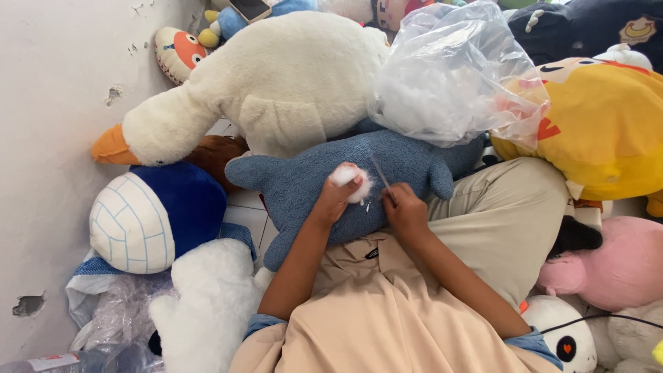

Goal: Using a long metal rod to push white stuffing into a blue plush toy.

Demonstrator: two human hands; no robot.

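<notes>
A blue-grey plush toy point(304, 183) lies across my lap. My left hand point(338, 197) presses a tuft of white stuffing point(347, 175) against an opening in the toy's body. My right hand point(404, 211) is closed around a thin dark stick point(380, 174) that points up over the toy, right beside the stuffing. A clear plastic bag of white stuffing point(449, 79) rests on the plush pile just above the toy.
Plush toys ring me: a big white goose point(276, 83) above, a blue-and-white one point(155, 214) at left, a yellow one point(608, 131) and a pink one point(615, 269) at right. A white wall point(55, 138) closes the left side. A phone point(250, 8) lies at the top.
</notes>
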